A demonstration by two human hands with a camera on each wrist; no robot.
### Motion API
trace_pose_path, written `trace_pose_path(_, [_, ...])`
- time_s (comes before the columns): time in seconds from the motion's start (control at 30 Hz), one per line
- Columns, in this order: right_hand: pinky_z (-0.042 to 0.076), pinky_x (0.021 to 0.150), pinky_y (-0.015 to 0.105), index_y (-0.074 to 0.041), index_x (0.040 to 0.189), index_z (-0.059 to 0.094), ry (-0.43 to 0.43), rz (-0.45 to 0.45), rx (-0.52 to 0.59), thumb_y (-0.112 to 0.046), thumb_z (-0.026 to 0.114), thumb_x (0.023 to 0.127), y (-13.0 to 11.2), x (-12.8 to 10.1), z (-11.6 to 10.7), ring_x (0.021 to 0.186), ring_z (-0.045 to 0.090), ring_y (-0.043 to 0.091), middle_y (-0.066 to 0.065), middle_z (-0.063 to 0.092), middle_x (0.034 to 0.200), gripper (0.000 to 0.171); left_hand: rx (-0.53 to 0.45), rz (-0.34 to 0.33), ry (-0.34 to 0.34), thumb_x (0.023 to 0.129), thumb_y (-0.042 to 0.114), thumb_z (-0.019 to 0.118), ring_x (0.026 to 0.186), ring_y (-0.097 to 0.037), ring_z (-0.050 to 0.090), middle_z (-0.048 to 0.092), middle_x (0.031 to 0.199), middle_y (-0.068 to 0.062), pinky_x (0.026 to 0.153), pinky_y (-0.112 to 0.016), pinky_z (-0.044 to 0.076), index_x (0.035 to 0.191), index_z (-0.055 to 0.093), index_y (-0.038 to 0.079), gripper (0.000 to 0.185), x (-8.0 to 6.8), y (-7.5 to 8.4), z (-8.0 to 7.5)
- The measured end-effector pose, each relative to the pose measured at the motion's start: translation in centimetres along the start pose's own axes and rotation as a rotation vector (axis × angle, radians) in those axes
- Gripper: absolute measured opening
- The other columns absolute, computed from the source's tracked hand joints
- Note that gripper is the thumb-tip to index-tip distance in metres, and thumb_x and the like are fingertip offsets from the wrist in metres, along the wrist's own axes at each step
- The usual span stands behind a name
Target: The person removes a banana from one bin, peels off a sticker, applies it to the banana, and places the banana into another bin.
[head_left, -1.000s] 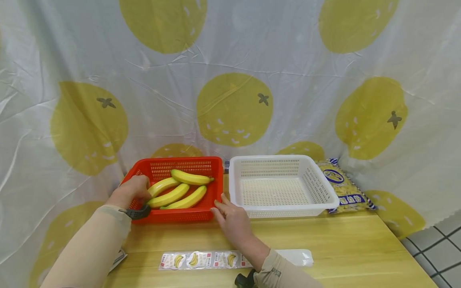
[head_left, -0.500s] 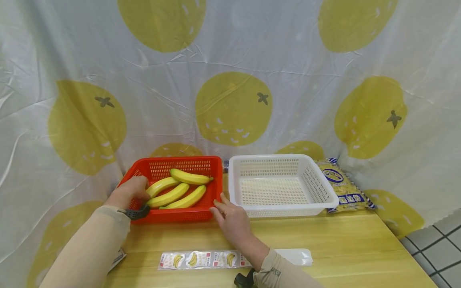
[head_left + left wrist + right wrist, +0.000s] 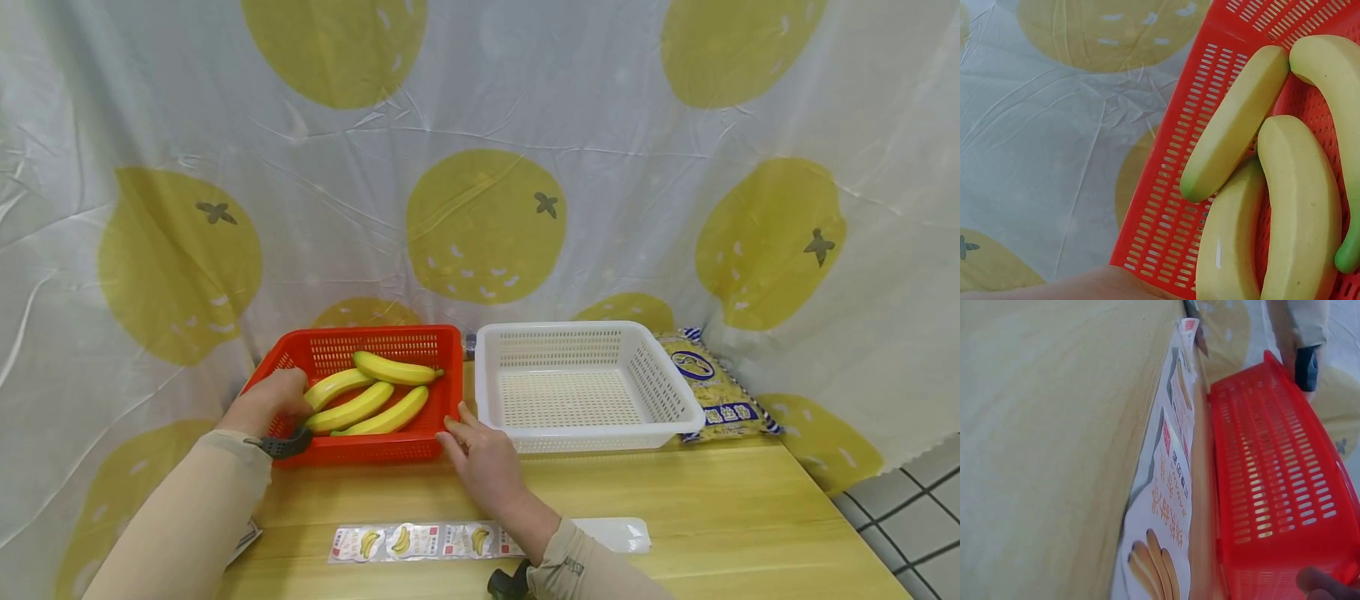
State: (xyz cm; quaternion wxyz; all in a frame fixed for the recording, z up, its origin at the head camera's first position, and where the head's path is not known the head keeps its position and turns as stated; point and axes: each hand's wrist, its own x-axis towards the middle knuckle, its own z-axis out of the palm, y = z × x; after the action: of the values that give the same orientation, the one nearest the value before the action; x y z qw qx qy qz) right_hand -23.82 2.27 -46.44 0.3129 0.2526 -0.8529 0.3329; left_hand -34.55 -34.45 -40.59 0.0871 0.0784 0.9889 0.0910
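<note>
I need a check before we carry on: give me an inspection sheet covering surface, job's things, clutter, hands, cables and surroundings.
Surface: wooden table; white basket and label strip on it
Job's things: red basket holding four bananas, left of the white basket
Clutter: yellow packet right of the white basket; a card-like item, partly hidden by the left sleeve
Left hand: at the red basket's left rim, grip hidden
Right hand: touches the red basket's near right corner
Cables: nothing seen
Surroundings: fruit-print curtain behind; tiled floor at right
</note>
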Motion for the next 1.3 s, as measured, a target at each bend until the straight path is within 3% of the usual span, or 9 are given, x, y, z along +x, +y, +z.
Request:
trace_pose_path(0.37, [0.058,0.090,0.036,-0.007,0.118,0.078,-0.019,0.016,0.008,-0.031,0.078,0.093,-0.2,0.0,-0.1,0.110,0.072,0.030,0.019,0.069,0.127,0.034,-0.038,-0.047,0.011,0.075,0.015,0.082,0.067,-0.023,0.051,0.053,0.071,-0.005,0.065,-0.033,0.043,0.081,0.062,0.006,0.022,0.2,-0.3,0.1])
trace_pose_path(0.6, [0.057,0.090,0.036,-0.007,0.119,0.077,-0.027,0.028,0.010,-0.032,0.077,0.094,-0.2,0.1,-0.2,0.111,0.071,0.031,0.019,0.069,0.128,0.035,-0.046,-0.031,0.086,0.076,0.013,0.075,0.063,-0.023,0.054,0.060,0.068,-0.006,0.060,-0.033,0.045,0.077,0.061,0.003,0.017,-0.5,-0.1,-0.8])
trace_pose_path(0.9, [0.058,0.089,0.035,-0.007,0.118,0.077,-0.021,0.028,0.011,-0.031,0.077,0.093,-0.1,0.0,-0.1,0.110,0.072,0.030,0.019,0.069,0.128,0.035,-0.109,-0.042,0.092,0.075,0.013,0.073,0.057,-0.020,0.057,0.064,0.061,-0.005,0.059,-0.032,0.046,0.075,0.066,0.003,0.012,-1.0,0.0,-1.7])
trace_pose_path(1.07, [0.058,0.090,0.036,-0.007,0.119,0.077,-0.023,0.031,0.017,-0.031,0.077,0.093,-0.1,0.0,-0.1,0.112,0.071,0.030,0.019,0.069,0.128,0.035,-0.128,-0.056,0.090,0.076,0.015,0.070,0.054,-0.019,0.055,0.063,0.057,-0.002,0.056,-0.031,0.046,0.070,0.066,0.006,0.011,-1.0,-0.1,-1.9])
trace_pose_path(1.3, [0.058,0.090,0.037,-0.007,0.118,0.077,-0.020,0.030,0.011,-0.032,0.077,0.094,-0.1,0.0,-0.1,0.111,0.072,0.031,0.019,0.069,0.128,0.035,-0.132,-0.045,0.141,0.075,0.016,0.068,0.051,-0.015,0.048,0.053,0.053,0.002,0.052,-0.029,0.041,0.060,0.059,0.011,0.019,-1.1,-0.1,-2.6])
